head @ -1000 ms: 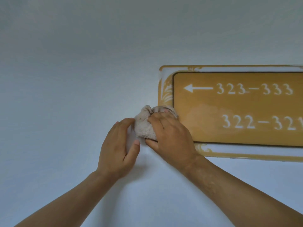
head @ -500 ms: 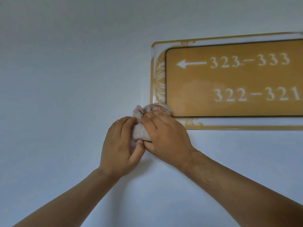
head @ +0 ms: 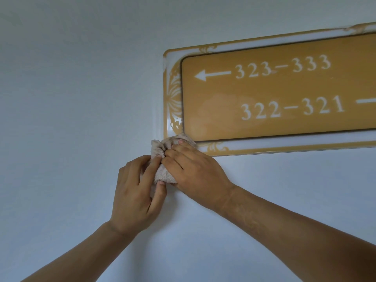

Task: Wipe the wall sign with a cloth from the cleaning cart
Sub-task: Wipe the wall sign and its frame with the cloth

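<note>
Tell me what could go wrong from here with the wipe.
The cloth is bunched small between the left hand and right hand, mostly below the sign, so strokes may miss the panel. The hazy patch left of 322 may stay as streaks.

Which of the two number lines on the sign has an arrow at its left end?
The upper line, 323-333, on the sign. A white arrow pointing left precedes it. The lower line, 322-321, begins with no arrow.
</note>
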### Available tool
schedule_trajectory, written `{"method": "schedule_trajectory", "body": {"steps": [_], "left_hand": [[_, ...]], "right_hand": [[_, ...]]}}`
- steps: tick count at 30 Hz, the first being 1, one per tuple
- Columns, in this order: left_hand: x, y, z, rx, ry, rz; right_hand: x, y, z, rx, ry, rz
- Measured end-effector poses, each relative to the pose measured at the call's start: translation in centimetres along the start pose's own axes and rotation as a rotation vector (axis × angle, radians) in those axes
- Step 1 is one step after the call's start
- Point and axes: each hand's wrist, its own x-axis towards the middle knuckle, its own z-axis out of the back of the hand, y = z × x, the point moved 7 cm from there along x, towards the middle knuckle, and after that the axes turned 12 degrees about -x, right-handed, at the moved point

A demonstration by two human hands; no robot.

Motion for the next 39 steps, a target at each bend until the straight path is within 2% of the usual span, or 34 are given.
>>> {"method": "schedule_trajectory", "body": {"steps": [17,27,33,39], "left_hand": [[2.7,-7.2,-5.2,-0.042,-0.048,-0.096],[2.3,-7.1,-6.2,-0.051,-0.074,-0.107],[2.5,-8.5,-7.5,-0.089,-0.124,-0.090],[4.0,-12.3,-10.4,-0.111,-0.102,-0.103]], "right_hand": [[-5.0,-7.1,3.2,-0.027,-0.081,0.051],[-5.3,-7.7,3.1,-0.031,-0.140,0.078],[-6.4,-9.0,3.7,-0.045,-0.115,0.079],[-9.2,-12.8,5.4,-0.084,-0.091,0.088]]}}
